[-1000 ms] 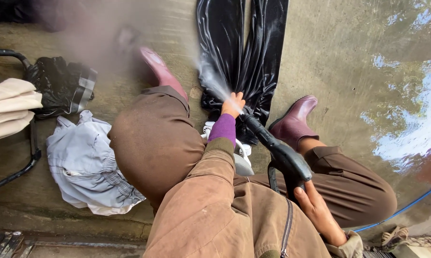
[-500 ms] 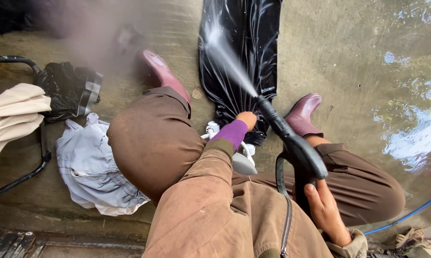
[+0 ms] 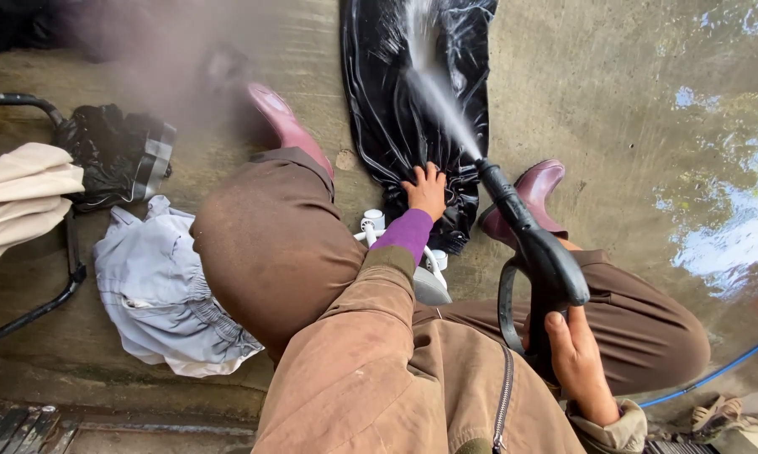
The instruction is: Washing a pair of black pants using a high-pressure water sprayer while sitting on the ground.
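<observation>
Water jets from the black spray gun (image 3: 530, 240), gripped at its handle by the right hand (image 3: 581, 366) at lower right. The left hand (image 3: 425, 189) presses flat, fingers spread, on the black wet garment (image 3: 413, 92) at upper centre, apparently pinning it against the spray. Wet concrete floor (image 3: 614, 101) outdoors; grey cloth (image 3: 156, 286) lies at left.

Our knees and maroon boots (image 3: 526, 195) box in the black garment (image 3: 413, 109). Left side crowded: pale shirt (image 3: 156, 286), dark bundle (image 3: 114, 155), chair frame (image 3: 34, 307). Wet concrete floor (image 3: 614, 101) right lies open.
</observation>
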